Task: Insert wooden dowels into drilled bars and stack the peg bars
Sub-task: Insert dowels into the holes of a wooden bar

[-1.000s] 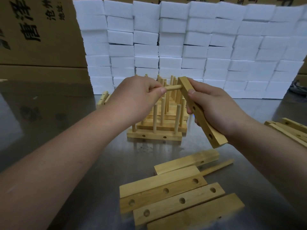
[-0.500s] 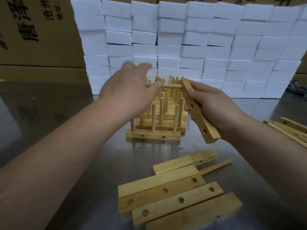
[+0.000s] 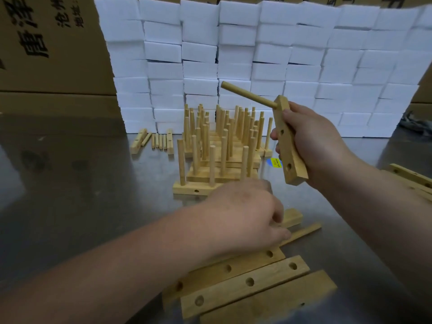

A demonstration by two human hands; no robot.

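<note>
My right hand [image 3: 313, 141] grips a drilled wooden bar [image 3: 289, 157] held nearly upright above the table. One dowel [image 3: 247, 94] is pushed into its top hole and sticks out to the upper left; the lower holes are bare. My left hand [image 3: 243, 213] is low over the table, fingers loosely curled. Its fingertips are at the near end of a loose dowel [image 3: 304, 231] lying flat. Part of another bar [image 3: 292, 217] shows behind that hand. Several loose drilled bars [image 3: 245, 284] lie in front. The stack of finished peg bars [image 3: 219, 157] stands behind my left hand.
A wall of white foam blocks [image 3: 257, 54] closes the back, with cardboard boxes [image 3: 46, 43] to the left. Short dowels and bars [image 3: 154, 142] lie at the back left of the steel table [image 3: 81, 195]. More bars [image 3: 411, 178] lie at the right edge.
My left hand let go of the inserted dowel and dropped to the loose dowel on the table. My right hand lifted and tilted the bar more upright, moving right.
</note>
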